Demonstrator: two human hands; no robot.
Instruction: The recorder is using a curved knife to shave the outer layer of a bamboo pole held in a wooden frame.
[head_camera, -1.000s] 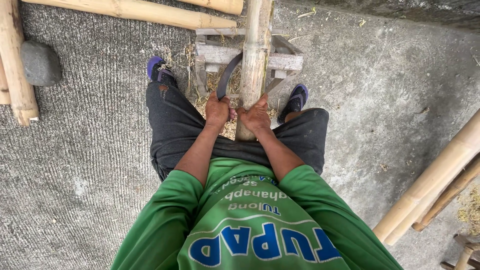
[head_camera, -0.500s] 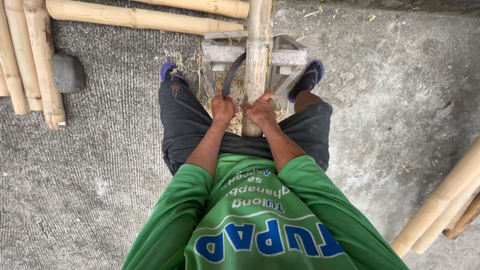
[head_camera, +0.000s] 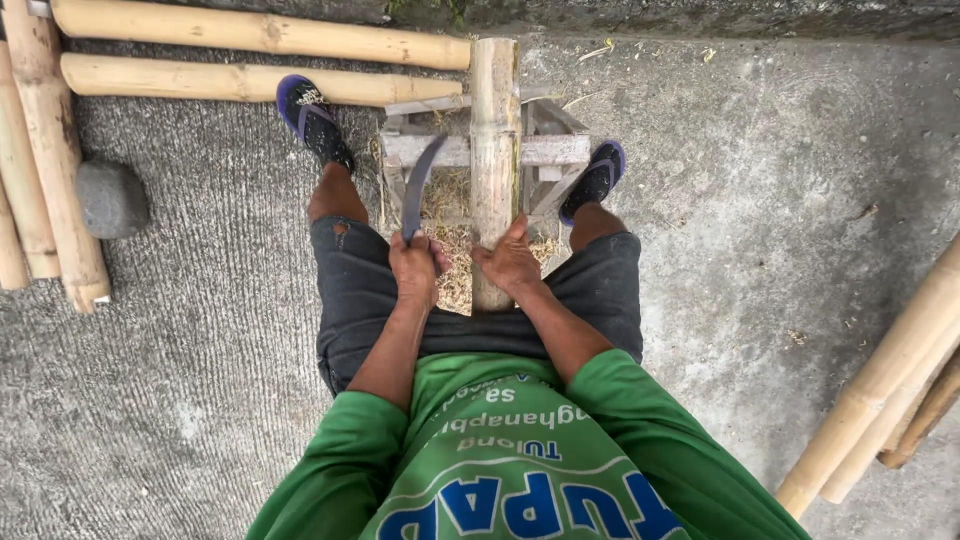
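We judge the bamboo pole (head_camera: 495, 150) to be stiff and fairly heavy for its thickness, hard and smooth on its rind, so a palm may slip along it; it will not bend or crush. The best hold looks to be near its close end, where our right hand (head_camera: 510, 262) now rests, fingers wrapped partly round the pole and pressing it down. The pole runs straight away from that hand, lying across a small wooden frame (head_camera: 545, 150) that stands between our feet. It is pale yellow-tan, round, with a darker node ring part way up and a cut far end.

Our left hand (head_camera: 415, 270) is closed round the handle of a curved blade (head_camera: 420, 185), which rises from the fist and leans toward the pole, just beside it; whether the edge touches the rind we cannot tell. The blade looks thin, dark grey metal, rigid and sharp, light beside the pole; the handle is the only safe place to hold it, and it is hidden inside the fist.

Under both hands lies a heap of dry shavings (head_camera: 455, 245). Left of the left hand, well apart, lie more bamboo poles (head_camera: 250, 32) and a grey stone (head_camera: 112, 198) on the concrete floor (head_camera: 760, 220).
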